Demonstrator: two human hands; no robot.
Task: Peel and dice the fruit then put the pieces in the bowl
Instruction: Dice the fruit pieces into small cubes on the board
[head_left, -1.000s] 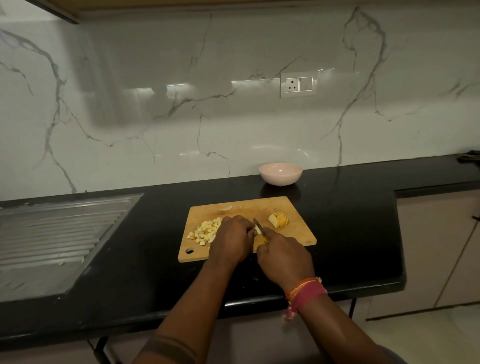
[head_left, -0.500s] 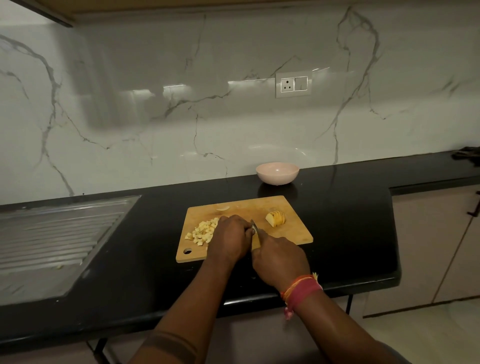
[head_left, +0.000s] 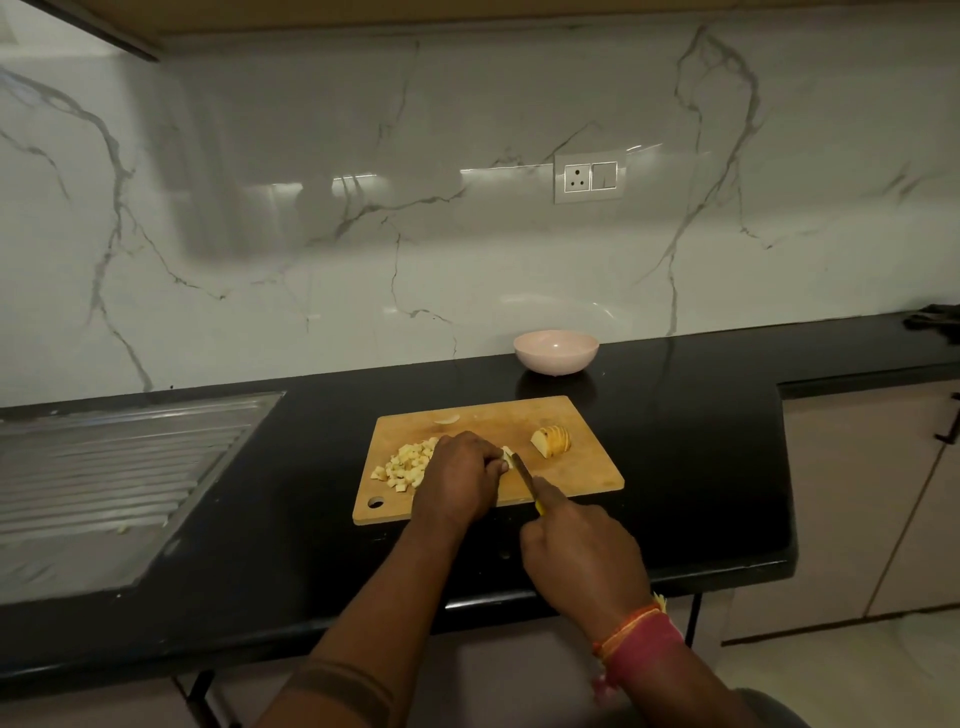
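So there's a rectangular light wooden cutting board (head_left: 571, 470) sitting on the glossy black stone countertop (head_left: 701, 467), pretty much dead centre of the view. The left hand (head_left: 460, 480) is on the middle of the board with its fingers curled down over a small pale piece of peeled fruit (head_left: 506, 453), only a sliver of which pokes out at the hand's 2 o'clock. The right hand (head_left: 582, 553) sits at about 5 o'clock from the board's centre, over the near edge, fingers wrapped tight around the yellow handle of a small kitchen knife (head_left: 524, 475); the blade angles up toward 11 o'clock and its tip is right against that fruit piece. A heap of pale yellow diced fruit cubes (head_left: 405, 462) lies at 9 o'clock on the board, just beside the left hand. At 2 o'clock on the board there's a sliced yellow-skinned fruit chunk (head_left: 551, 441), slices leaning together, well apart from the knife. A thin pale scrap of fruit (head_left: 447, 419) lies at the board's 11 o'clock edge. The round pale pink bowl (head_left: 556, 352) stands at 12 o'clock beyond the board, near the white marble backsplash (head_left: 311, 208). The ribbed steel sink drainboard (head_left: 104, 467) is off at 9 o'clock.
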